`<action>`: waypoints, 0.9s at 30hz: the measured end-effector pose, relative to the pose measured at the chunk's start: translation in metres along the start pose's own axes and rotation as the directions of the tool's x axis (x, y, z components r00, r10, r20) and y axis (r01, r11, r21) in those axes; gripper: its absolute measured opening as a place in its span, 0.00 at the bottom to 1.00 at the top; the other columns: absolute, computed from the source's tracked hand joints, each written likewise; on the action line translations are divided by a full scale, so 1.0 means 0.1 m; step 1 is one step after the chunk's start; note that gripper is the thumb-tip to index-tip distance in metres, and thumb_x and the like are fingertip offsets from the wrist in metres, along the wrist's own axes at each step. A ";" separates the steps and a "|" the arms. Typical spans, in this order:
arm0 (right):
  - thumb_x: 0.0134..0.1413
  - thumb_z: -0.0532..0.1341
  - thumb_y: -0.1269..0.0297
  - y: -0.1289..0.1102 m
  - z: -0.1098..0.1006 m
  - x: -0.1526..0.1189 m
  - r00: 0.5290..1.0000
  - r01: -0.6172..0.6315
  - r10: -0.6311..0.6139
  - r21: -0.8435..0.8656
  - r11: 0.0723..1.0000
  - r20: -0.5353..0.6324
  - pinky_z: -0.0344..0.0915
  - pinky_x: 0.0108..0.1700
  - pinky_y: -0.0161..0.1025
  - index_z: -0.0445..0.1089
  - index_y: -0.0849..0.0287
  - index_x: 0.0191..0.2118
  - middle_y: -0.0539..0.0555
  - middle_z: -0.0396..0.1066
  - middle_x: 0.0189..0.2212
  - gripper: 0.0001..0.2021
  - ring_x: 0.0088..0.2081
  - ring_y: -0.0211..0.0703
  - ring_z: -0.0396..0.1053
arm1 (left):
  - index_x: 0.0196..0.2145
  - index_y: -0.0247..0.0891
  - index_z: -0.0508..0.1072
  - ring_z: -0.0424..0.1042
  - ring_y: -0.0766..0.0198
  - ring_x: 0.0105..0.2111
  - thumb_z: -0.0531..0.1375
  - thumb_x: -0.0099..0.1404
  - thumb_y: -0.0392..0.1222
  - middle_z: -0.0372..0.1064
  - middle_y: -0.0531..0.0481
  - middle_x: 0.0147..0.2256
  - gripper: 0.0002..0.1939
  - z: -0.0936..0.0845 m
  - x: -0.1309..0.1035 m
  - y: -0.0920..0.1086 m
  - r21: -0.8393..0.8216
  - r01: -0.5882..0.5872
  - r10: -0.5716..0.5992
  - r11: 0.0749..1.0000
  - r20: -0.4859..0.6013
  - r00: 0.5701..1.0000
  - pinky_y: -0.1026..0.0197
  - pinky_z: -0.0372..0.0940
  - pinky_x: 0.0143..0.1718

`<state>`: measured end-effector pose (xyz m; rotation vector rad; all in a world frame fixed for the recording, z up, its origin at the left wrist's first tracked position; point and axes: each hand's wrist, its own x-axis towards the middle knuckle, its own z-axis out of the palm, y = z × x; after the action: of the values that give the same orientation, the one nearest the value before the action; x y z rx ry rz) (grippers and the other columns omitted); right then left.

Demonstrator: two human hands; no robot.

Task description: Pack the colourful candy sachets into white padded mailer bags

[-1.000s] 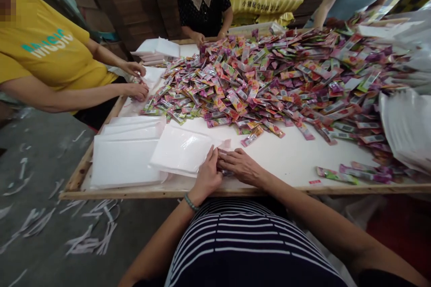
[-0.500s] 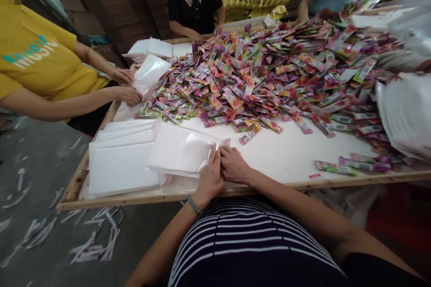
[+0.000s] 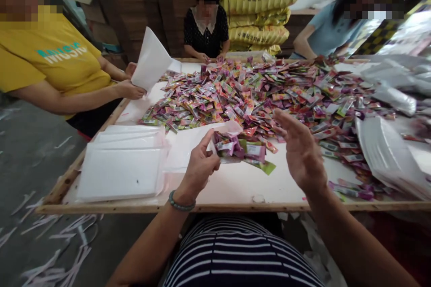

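My left hand [image 3: 198, 166] is closed on the edge of a white plastic bag [image 3: 186, 145], near its mouth. That mouth faces right, and several small colourful sachets [image 3: 254, 149] lie in it, some sticking out past the rim. My right hand [image 3: 305, 157] is off to the right, apart from the bag, fingers stretched out and nothing in it. It hovers at the near side of a wide heap of pink, purple and green sachets [image 3: 232, 94].
Flat white bags [image 3: 121, 170] are stacked on the left, and more bags [image 3: 384, 152] stand at the right. A wooden rim [image 3: 235, 207] edges the table. A person in a yellow shirt [image 3: 60, 58] holds a white bag; two other people sit across. Yellow sacks [image 3: 259, 0] stand behind.
My hands were together at the bag's edge; now its mouth is open with sachets in it. My right hand has moved right and opened. The person in yellow has raised a bag.
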<state>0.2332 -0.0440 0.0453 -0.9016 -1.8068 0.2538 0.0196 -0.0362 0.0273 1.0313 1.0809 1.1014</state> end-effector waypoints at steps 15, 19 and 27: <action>0.55 0.62 0.51 -0.16 0.09 0.96 0.966 0.031 -0.004 -0.100 0.995 0.260 0.70 0.36 0.41 0.63 0.58 0.57 0.56 0.73 0.44 0.27 0.35 0.42 0.73 | 0.46 0.34 0.73 0.47 0.78 0.11 0.56 0.42 0.30 0.56 0.64 0.16 0.30 0.14 0.21 0.47 -0.054 -0.082 0.086 0.995 0.084 0.993 0.71 0.41 0.13; 0.58 0.59 0.50 -0.01 0.18 0.85 0.970 0.024 -0.042 0.079 0.997 0.241 0.72 0.41 0.45 0.64 0.57 0.55 0.59 0.69 0.50 0.23 0.47 0.48 0.72 | 0.38 0.34 0.73 0.45 0.79 0.11 0.55 0.38 0.30 0.53 0.65 0.15 0.25 -0.12 0.32 0.40 -0.166 -0.013 0.014 0.986 0.006 1.000 0.72 0.38 0.12; 0.59 0.60 0.54 -0.16 0.27 0.88 0.894 0.335 -0.286 -0.090 0.938 0.344 0.62 0.54 0.49 0.68 0.53 0.52 0.56 0.69 0.52 0.17 0.53 0.48 0.67 | 0.27 0.36 0.68 0.49 0.80 0.11 0.57 0.39 0.29 0.50 0.66 0.15 0.13 -0.18 0.16 0.60 -0.324 -0.048 0.031 0.945 -0.057 0.998 0.74 0.43 0.12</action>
<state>0.1875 0.0109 0.1053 -0.6811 -2.2731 0.0657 -0.0055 -0.0092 0.0811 0.7668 0.8834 1.2953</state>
